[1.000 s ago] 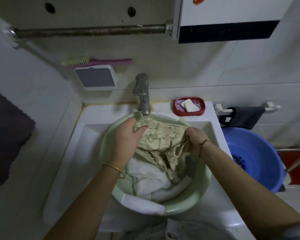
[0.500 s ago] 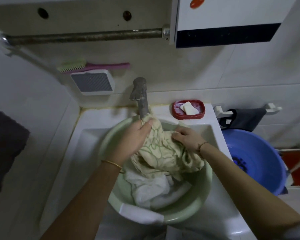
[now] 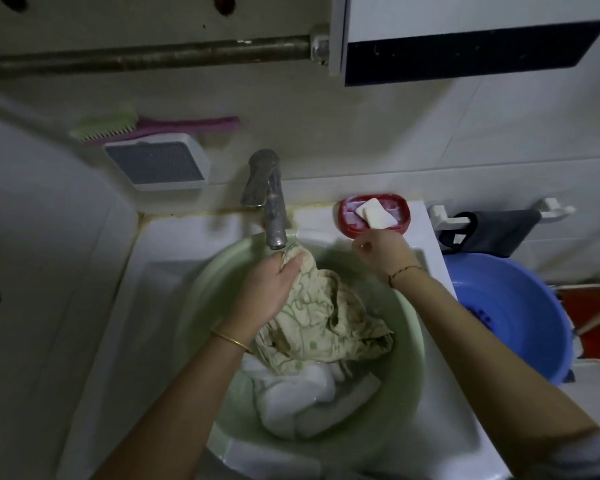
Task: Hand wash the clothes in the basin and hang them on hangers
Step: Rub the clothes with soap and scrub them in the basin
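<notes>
A beige cotton garment printed with green lines (image 3: 312, 306) is gripped at its top edge by the left hand (image 3: 271, 289), whose fingers are curled round the bunched cloth just under the spout of the dull metal tap (image 3: 269, 199) in the middle of the frame. The left forearm is stretched up from the bottom edge, and a thin gold bangle (image 3: 231, 341) is worn at the wrist. The right hand (image 3: 381, 249) is held up at the centre right, just below the oval red plastic soap dish (image 3: 374, 214); its fingers are loosely bent and nothing is seen in them. A dark thread bracelet (image 3: 404, 271) is worn on that wrist.

The garment is draped down into the round pale green plastic basin (image 3: 406, 344), which is set inside the white ceramic sink (image 3: 146, 306). A wet white cloth (image 3: 302, 400) is heaped in the basin beneath it. A white bar of soap (image 3: 376, 213) is laid in the dish on the sink's back ledge.

At the right edge a round blue plastic tub (image 3: 520, 320) is seen beside the sink. On the tiled wall at the upper left, a pink-handled scrubbing brush with green bristles (image 3: 153, 128) is rested on a white ribbed holder (image 3: 160, 166).
</notes>
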`<action>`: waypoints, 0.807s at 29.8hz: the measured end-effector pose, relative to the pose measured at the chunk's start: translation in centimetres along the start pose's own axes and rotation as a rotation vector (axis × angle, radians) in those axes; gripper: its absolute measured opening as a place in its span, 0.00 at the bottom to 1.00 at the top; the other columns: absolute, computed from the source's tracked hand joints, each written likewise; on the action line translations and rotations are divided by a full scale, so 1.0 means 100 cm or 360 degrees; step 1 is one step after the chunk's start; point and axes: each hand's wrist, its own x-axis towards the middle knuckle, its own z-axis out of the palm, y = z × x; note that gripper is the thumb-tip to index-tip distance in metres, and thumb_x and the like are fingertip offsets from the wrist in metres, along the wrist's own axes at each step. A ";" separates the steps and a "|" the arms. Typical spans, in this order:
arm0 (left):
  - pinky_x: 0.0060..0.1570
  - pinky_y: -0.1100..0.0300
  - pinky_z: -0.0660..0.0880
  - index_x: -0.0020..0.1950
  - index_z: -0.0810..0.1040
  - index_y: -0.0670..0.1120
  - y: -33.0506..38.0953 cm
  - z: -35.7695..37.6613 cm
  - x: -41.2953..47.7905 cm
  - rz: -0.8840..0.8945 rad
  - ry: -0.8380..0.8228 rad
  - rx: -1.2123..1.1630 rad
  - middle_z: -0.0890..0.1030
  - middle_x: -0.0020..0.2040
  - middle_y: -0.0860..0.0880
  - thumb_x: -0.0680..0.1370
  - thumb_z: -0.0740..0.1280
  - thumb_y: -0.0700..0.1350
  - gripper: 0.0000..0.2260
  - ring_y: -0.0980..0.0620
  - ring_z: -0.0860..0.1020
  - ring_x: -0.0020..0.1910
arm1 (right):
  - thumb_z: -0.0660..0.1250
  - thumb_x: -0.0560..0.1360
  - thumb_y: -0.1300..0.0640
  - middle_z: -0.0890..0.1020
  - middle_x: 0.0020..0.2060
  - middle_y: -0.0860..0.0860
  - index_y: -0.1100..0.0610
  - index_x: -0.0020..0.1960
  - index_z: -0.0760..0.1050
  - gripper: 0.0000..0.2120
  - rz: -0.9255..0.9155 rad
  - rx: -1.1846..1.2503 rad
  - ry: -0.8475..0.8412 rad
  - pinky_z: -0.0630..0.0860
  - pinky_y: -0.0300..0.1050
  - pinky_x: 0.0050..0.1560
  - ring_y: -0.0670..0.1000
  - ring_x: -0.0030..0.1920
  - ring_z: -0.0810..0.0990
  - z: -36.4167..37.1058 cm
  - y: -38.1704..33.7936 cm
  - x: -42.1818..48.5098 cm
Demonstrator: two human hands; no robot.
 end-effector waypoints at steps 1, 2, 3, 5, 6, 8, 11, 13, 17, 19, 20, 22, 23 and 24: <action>0.44 0.64 0.65 0.53 0.78 0.42 0.000 0.000 0.002 0.0012 0.0002 0.0022 0.80 0.47 0.47 0.81 0.60 0.49 0.12 0.50 0.77 0.49 | 0.60 0.78 0.61 0.79 0.47 0.55 0.60 0.55 0.78 0.10 0.0072 0.0044 0.0083 0.71 0.42 0.53 0.55 0.48 0.76 -0.006 0.001 0.010; 0.43 0.65 0.65 0.54 0.79 0.42 -0.001 0.001 0.003 0.0018 -0.0001 0.0038 0.80 0.48 0.47 0.81 0.60 0.49 0.13 0.50 0.77 0.50 | 0.60 0.78 0.61 0.79 0.51 0.57 0.60 0.58 0.77 0.12 0.0130 0.0025 0.0141 0.71 0.43 0.56 0.57 0.51 0.77 -0.011 0.002 0.019; 0.43 0.65 0.65 0.55 0.79 0.42 -0.001 0.001 0.005 0.0018 -0.0006 0.0044 0.80 0.48 0.47 0.81 0.60 0.49 0.13 0.50 0.77 0.50 | 0.59 0.78 0.60 0.79 0.55 0.58 0.60 0.61 0.76 0.13 0.0173 -0.0008 0.0188 0.72 0.46 0.57 0.59 0.55 0.77 -0.013 0.004 0.030; 0.45 0.65 0.66 0.55 0.79 0.42 -0.003 0.003 0.008 0.0018 -0.0016 0.0049 0.81 0.49 0.47 0.80 0.61 0.49 0.13 0.49 0.77 0.52 | 0.60 0.78 0.56 0.77 0.59 0.59 0.59 0.62 0.75 0.15 0.0196 -0.0083 0.0329 0.71 0.49 0.58 0.60 0.58 0.75 -0.011 0.010 0.047; 0.45 0.65 0.66 0.55 0.79 0.43 -0.003 0.003 0.009 0.0018 -0.0023 0.0059 0.81 0.50 0.47 0.80 0.61 0.49 0.13 0.49 0.77 0.53 | 0.60 0.78 0.53 0.74 0.61 0.59 0.59 0.63 0.74 0.16 0.0241 -0.0124 0.0357 0.70 0.50 0.59 0.60 0.60 0.72 -0.008 0.013 0.053; 0.46 0.65 0.66 0.55 0.79 0.43 -0.005 0.005 0.011 0.0022 -0.0040 0.0063 0.81 0.50 0.49 0.80 0.61 0.49 0.12 0.51 0.77 0.53 | 0.60 0.79 0.50 0.71 0.62 0.59 0.60 0.65 0.71 0.19 0.0386 -0.0198 0.0323 0.69 0.52 0.59 0.60 0.63 0.69 -0.002 0.018 0.061; 0.50 0.63 0.69 0.54 0.79 0.43 -0.006 0.008 0.014 0.0010 -0.0076 0.0007 0.82 0.51 0.47 0.80 0.61 0.50 0.13 0.51 0.78 0.53 | 0.58 0.78 0.51 0.73 0.61 0.59 0.61 0.64 0.70 0.19 0.0478 -0.0292 0.0316 0.69 0.51 0.57 0.59 0.62 0.69 0.002 0.021 0.070; 0.52 0.62 0.70 0.53 0.79 0.42 -0.007 0.009 0.014 0.0004 -0.0096 0.0008 0.82 0.51 0.46 0.80 0.61 0.50 0.14 0.50 0.78 0.53 | 0.60 0.78 0.49 0.73 0.61 0.58 0.61 0.64 0.69 0.20 0.0493 -0.0322 0.0302 0.70 0.51 0.56 0.59 0.62 0.69 0.003 0.021 0.074; 0.54 0.59 0.71 0.53 0.79 0.41 -0.008 0.007 0.015 -0.0001 -0.0111 0.0004 0.82 0.50 0.46 0.80 0.61 0.51 0.14 0.50 0.79 0.52 | 0.64 0.75 0.43 0.72 0.62 0.59 0.61 0.65 0.68 0.27 0.0555 -0.0372 0.0260 0.69 0.51 0.57 0.59 0.62 0.69 0.001 0.018 0.081; 0.54 0.60 0.71 0.54 0.79 0.42 -0.008 0.005 0.014 0.0007 -0.0107 0.0009 0.82 0.51 0.47 0.80 0.62 0.50 0.13 0.51 0.78 0.52 | 0.64 0.76 0.45 0.71 0.62 0.60 0.63 0.66 0.67 0.27 0.0585 -0.0304 0.0242 0.70 0.52 0.57 0.60 0.63 0.68 0.001 0.014 0.084; 0.53 0.61 0.71 0.55 0.79 0.43 -0.009 0.005 0.014 0.0005 -0.0107 0.0009 0.82 0.51 0.47 0.80 0.62 0.50 0.13 0.52 0.78 0.52 | 0.62 0.77 0.46 0.71 0.62 0.60 0.64 0.66 0.67 0.26 0.0588 -0.0289 0.0242 0.71 0.53 0.57 0.60 0.63 0.68 0.002 0.012 0.085; 0.53 0.59 0.71 0.53 0.79 0.43 -0.009 0.005 0.014 -0.0007 -0.0113 0.0001 0.83 0.50 0.47 0.80 0.61 0.50 0.13 0.51 0.79 0.51 | 0.60 0.79 0.50 0.71 0.61 0.61 0.65 0.66 0.67 0.22 0.0573 -0.0286 0.0251 0.72 0.53 0.56 0.60 0.63 0.69 0.002 0.008 0.085; 0.53 0.58 0.72 0.52 0.79 0.43 -0.009 0.005 0.014 -0.0014 -0.0116 -0.0007 0.83 0.49 0.47 0.80 0.62 0.51 0.13 0.50 0.79 0.50 | 0.59 0.80 0.52 0.71 0.61 0.61 0.66 0.66 0.67 0.21 0.0560 -0.0279 0.0255 0.71 0.52 0.57 0.60 0.63 0.69 0.001 0.007 0.085; 0.53 0.57 0.72 0.51 0.80 0.42 -0.009 0.005 0.013 -0.0021 -0.0119 -0.0014 0.83 0.48 0.46 0.80 0.62 0.51 0.13 0.49 0.79 0.50 | 0.58 0.80 0.54 0.72 0.61 0.61 0.66 0.65 0.67 0.20 0.0547 -0.0266 0.0252 0.71 0.52 0.57 0.61 0.63 0.69 0.001 0.006 0.084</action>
